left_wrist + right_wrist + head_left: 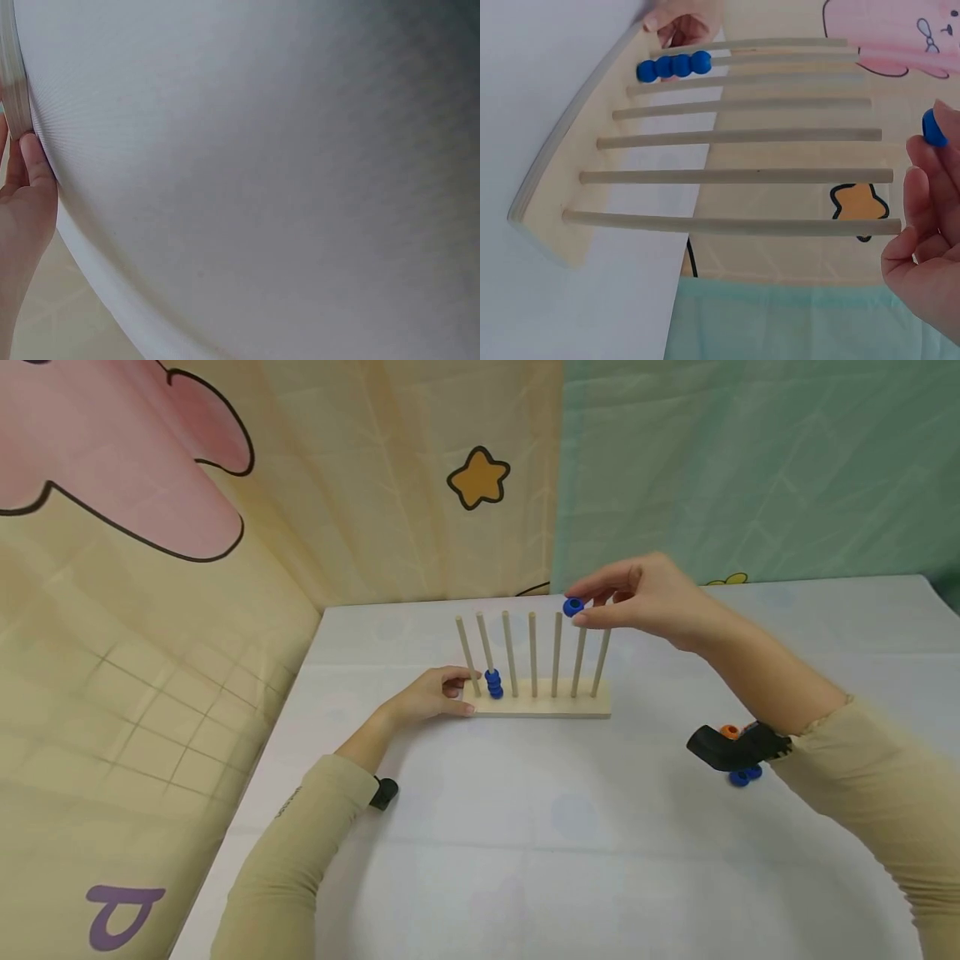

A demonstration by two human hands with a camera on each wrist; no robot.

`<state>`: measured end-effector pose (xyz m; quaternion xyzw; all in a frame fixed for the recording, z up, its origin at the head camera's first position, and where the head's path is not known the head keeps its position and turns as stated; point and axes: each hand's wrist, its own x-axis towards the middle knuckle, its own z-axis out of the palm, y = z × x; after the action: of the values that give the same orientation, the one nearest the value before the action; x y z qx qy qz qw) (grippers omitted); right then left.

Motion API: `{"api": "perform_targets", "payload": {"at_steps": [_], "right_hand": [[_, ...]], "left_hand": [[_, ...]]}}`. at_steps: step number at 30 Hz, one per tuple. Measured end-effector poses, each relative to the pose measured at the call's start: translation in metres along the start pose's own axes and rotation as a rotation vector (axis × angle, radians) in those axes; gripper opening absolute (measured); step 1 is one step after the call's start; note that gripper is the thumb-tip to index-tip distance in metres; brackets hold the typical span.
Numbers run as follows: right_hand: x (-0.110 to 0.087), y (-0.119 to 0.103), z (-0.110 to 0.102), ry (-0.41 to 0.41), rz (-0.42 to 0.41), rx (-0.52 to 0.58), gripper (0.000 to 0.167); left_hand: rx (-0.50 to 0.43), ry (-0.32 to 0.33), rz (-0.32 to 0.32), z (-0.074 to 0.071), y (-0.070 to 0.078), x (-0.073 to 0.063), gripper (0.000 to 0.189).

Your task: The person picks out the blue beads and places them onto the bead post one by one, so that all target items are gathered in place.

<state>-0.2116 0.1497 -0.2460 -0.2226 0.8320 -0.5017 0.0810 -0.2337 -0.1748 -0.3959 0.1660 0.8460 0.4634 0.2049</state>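
Observation:
A wooden base [543, 706] with a row of several upright pegs stands toward the far side of the table. My left hand [429, 696] grips its left end, thumb at the front; the left wrist view shows the thumb and fingers on the edge of the base [16, 105]. Several blue beads [493, 684] are stacked low on the second peg from the left. Between thumb and fingertips, my right hand [648, 597] pinches one blue bead [573, 607], its hole showing. That bead is near the tops of the right-hand pegs, apart from the stacked beads [675, 66].
Loose blue beads [740, 778] and an orange bead [729, 732] lie on the white-covered table [525, 877] at the right, partly hidden by the black wrist device [735, 747]. A printed curtain [420, 485] hangs behind the table.

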Motion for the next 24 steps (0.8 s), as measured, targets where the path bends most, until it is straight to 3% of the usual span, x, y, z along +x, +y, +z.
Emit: {"api": "perform_targets", "payload": {"at_steps": [8,18,24], "right_hand": [[0.018,-0.007,0.011,-0.024,-0.033,-0.054,0.031],[0.039,-0.018,0.029,-0.08,-0.101,-0.029,0.031],[0.049,-0.025,0.04,-0.111,-0.099,-0.016,0.03]], "left_hand": [[0.009,-0.001,0.005,0.0,-0.001,0.001,0.06],[0.021,-0.005,0.006,0.0,-0.001,0.003,0.061],[0.015,-0.005,0.01,0.0,-0.001,0.002,0.06]]}}
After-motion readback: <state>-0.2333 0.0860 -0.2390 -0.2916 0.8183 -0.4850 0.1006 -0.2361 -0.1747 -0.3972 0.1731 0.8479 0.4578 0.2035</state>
